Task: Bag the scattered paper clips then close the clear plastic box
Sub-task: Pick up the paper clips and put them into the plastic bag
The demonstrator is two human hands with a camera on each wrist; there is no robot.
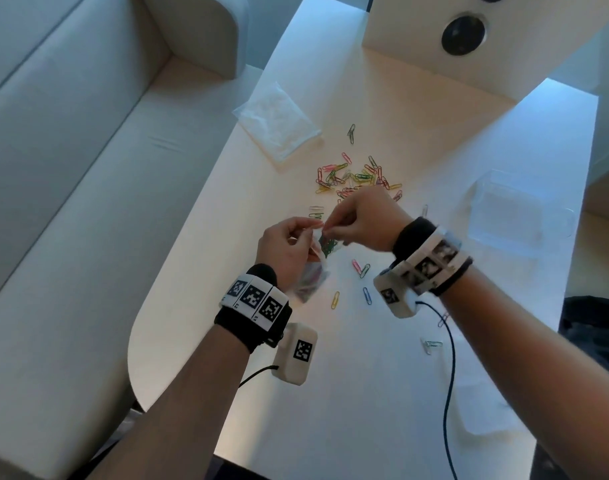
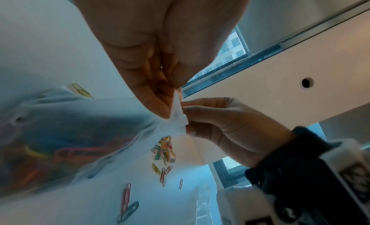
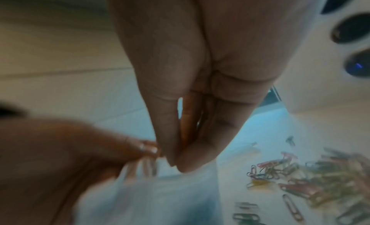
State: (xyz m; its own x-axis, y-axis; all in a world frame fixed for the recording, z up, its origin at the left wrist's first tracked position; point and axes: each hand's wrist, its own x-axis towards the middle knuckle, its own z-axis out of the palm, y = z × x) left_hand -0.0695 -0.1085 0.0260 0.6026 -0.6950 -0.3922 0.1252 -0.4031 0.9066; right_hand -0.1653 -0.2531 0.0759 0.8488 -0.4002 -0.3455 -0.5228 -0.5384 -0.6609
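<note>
I see the heap of coloured wire paper clips [image 1: 356,180] mid-table; the flat clear plastic bag stack [image 1: 279,123] lies far-left of it — the clear plastic box [image 1: 519,213] right, strays near.

Both forearms reach in from the 6 o'clock side and meet near the middle, held above the surface. The left hand [image 1: 289,247] has its thumb and fingers curled, pinching a thin edge between them. The right hand [image 1: 362,220], toward 3 o'clock of the left, has fingertips [image 2: 188,111] pinching the same edge from the opposite side, knuckles up, wrist slightly bent.
</note>
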